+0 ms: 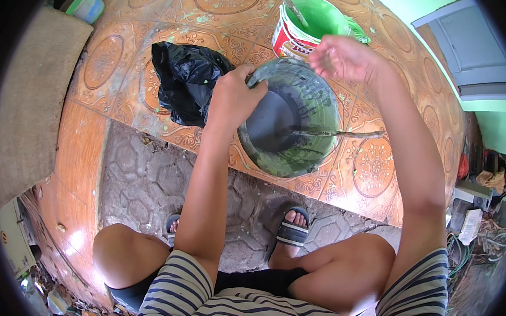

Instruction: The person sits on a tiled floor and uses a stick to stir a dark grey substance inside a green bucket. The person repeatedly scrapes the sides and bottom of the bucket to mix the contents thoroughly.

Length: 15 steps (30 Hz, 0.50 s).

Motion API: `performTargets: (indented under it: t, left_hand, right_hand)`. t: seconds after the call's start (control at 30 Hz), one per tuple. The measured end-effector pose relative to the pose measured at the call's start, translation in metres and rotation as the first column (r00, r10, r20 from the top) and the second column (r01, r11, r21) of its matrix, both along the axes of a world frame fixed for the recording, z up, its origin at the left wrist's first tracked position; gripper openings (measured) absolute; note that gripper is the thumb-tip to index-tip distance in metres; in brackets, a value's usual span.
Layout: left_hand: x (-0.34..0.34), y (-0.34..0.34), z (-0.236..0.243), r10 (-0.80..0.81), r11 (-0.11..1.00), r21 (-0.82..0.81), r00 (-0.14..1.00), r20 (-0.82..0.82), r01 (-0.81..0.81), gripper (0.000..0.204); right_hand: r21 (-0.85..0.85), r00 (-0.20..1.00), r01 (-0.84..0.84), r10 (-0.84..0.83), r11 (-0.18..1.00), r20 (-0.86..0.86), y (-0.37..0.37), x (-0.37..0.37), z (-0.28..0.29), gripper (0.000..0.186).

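My left hand [239, 94] grips the near-left rim of a round, grey-smeared bucket [316, 153] holding dark grey liquid [266, 116]. A dirty stick [357, 134] lies across the bucket's right side, one end in the liquid. My right hand [341, 58] is raised over the bucket's upper right rim, fingers curled; whatever they may hold is too small to make out. A crumpled black plastic bag [185, 80] sits just left of the bucket. Behind stands a white and red pail [287, 42], green inside, with a stick in it.
I sit at a tiled ledge [114, 70] above grey hexagonal pavers [137, 175], my sandalled feet [290, 228] below. A brown board [32, 106] is at left, with a small light basin [86, 6] beyond. A wall with a grey-blue door [465, 43] and piled clutter [486, 181] are at right.
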<state>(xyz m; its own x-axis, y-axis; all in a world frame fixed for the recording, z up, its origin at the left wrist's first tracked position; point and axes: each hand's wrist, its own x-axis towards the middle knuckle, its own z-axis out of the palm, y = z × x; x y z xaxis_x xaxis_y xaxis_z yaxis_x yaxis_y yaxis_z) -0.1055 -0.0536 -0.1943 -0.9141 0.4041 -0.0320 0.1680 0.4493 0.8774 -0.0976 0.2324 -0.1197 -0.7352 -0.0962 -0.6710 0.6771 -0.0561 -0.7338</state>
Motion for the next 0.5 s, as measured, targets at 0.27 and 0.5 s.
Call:
performTargets:
  t: [0.27, 0.5]
  left_hand:
    - [0.004, -0.004, -0.002, -0.039, 0.999, 0.005, 0.998, -0.053, 0.039, 0.042]
    - [0.006, -0.018, -0.002, -0.067, 0.998, -0.007, 0.995, -0.071, 0.067, 0.045]
  right_hand:
    - [0.351, 0.991, 0.004, 0.044, 0.937, -0.129, -0.088, 0.087, -0.016, 0.033]
    - [0.741, 0.872, -0.066, 0.4, 0.668, -0.282, -0.113, 0.128, -0.025, 0.037]
